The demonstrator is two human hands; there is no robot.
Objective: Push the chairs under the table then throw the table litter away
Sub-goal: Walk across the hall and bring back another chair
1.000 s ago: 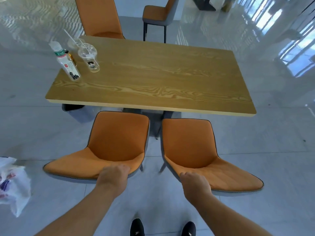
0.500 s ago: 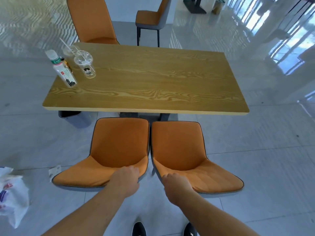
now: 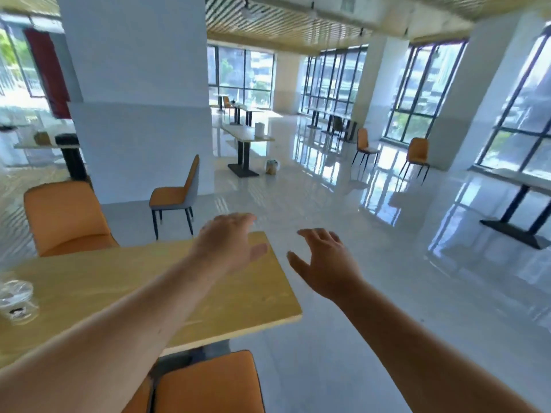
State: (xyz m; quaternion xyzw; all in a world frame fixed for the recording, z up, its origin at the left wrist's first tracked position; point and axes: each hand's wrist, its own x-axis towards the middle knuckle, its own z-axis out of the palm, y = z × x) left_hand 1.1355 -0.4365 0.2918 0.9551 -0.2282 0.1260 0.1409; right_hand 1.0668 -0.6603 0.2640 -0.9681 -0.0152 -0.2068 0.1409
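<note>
Both hands raised, empty. Left hand hovers over the far right corner of the table, fingers loosely spread, palm down. Right hand hangs in the air past the table's right edge, fingers splayed, gripping nothing.

Chairs: the near chair shows its orange back at the bottom of the view, close against the table's near edge; seat not visible, so it looks tucked in. A sliver of a second orange back sits just to its left, mostly hidden by the left forearm. The far chair stands against the table's far side, back upright; how deep it sits under, cannot tell. A stray chair stands well apart by the pillar.

Litter: a clear cup stands on the table at the left edge of the view, untouched. Other litter, if any, is out of frame.

Judgement: near side of the chair step looks done; the stray chair may yet need bringing in. Litter step not begun.
</note>
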